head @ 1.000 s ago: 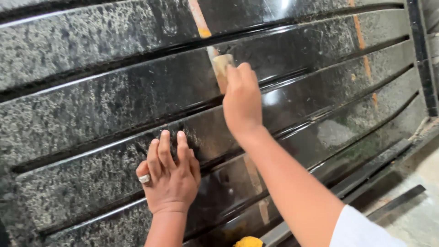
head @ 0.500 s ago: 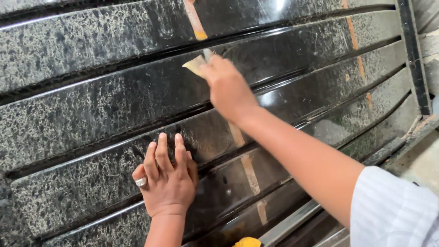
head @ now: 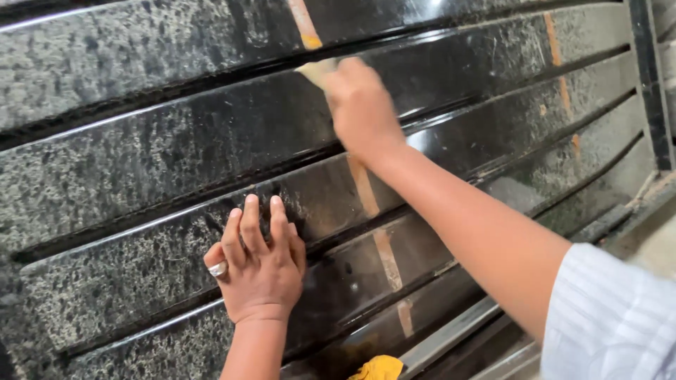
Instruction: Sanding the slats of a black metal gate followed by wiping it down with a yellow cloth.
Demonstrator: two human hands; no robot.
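Black speckled granite steps (head: 141, 148) fill the view, polished and reflective. My left hand (head: 258, 266), a silver ring on one finger, lies flat with fingers together on the front edge of a lower step. My right hand (head: 360, 105) reaches up and across, shut on a pale, flat scraper-like tool (head: 317, 69) pressed against the upper step's edge. The tool is motion-blurred and mostly hidden by my fingers. A tan streak (head: 304, 22) runs down the steps just above and below that hand, with a further smear (head: 384, 253) lower down.
A second tan streak (head: 556, 56) marks the steps at the right. A yellow cloth (head: 379, 368) lies at the bottom. A dark metal post (head: 651, 77) stands at the far right, with a metal rail (head: 458, 338) along the lowest step.
My right hand has moved up and left along the tan streak, from the middle step to the upper step's edge. My left hand has stayed flat in place.
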